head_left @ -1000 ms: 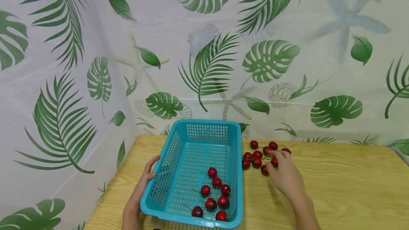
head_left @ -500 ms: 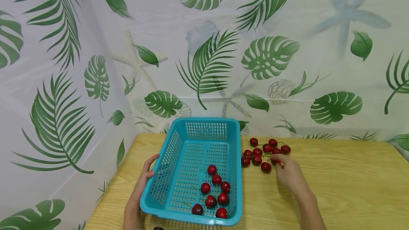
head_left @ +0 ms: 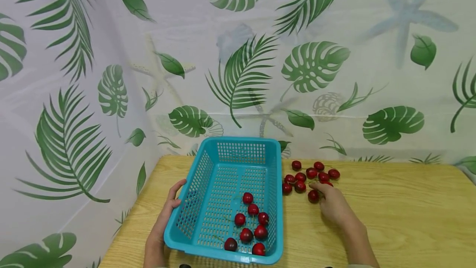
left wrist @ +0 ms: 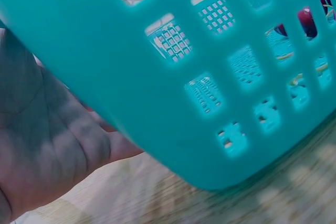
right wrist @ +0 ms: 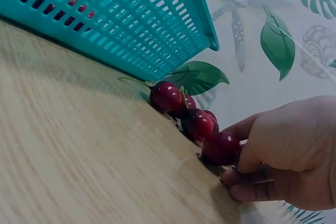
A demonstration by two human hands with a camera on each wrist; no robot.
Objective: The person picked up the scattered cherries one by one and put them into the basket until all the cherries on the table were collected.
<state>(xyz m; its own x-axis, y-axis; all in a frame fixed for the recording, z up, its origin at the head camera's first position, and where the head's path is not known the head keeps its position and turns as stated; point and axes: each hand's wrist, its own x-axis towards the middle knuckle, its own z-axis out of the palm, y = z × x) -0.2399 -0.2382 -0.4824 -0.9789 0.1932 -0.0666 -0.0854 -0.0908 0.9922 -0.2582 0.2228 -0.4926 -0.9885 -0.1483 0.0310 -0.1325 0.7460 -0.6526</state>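
Eight cherries [head_left: 246,235] are sitting in the one blue basket [head_left: 223,253], mostly bunched toward its near right corner. I count at least eleven loose cherries [head_left: 300,186] on the table [head_left: 409,210] just right of the basket, but a hand covers part of that pile so don't hold me to it. Two hands, well apart, one on each side of the basket. The left hand [head_left: 165,214] rests against the basket's left side, fingers fairly straight and touching near the rim. The right hand [head_left: 336,206] is off to the right of the basket, fingers bent, right up at one cherry [head_left: 313,196] on the pile's near edge; can't tell if it's actually pinching it. Leafy backdrop [head_left: 241,106] behind the basket.
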